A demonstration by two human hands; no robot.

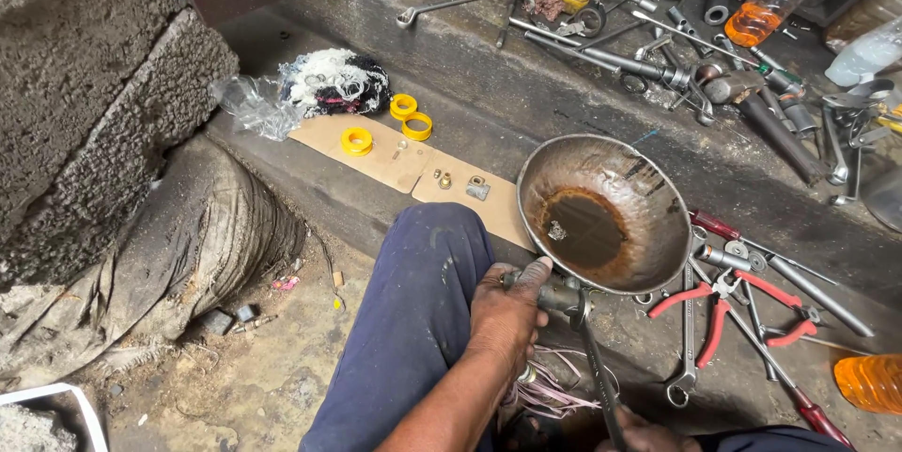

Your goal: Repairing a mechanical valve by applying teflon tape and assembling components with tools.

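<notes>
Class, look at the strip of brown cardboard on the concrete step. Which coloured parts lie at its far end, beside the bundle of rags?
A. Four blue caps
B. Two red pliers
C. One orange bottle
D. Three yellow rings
D. Three yellow rings lie at the end of the cardboard next to the rags; the red-handled pliers lie apart, on the ground beside the rusty metal bowl.

Bright, even daylight from above; shadows soft and short. Mild glare on chrome spanners (451, 3) and rim of round rusty metal bowl (658, 191). Focus sharp throughout; slight wide-angle stretch at edges. Bottom centre dim.
</notes>
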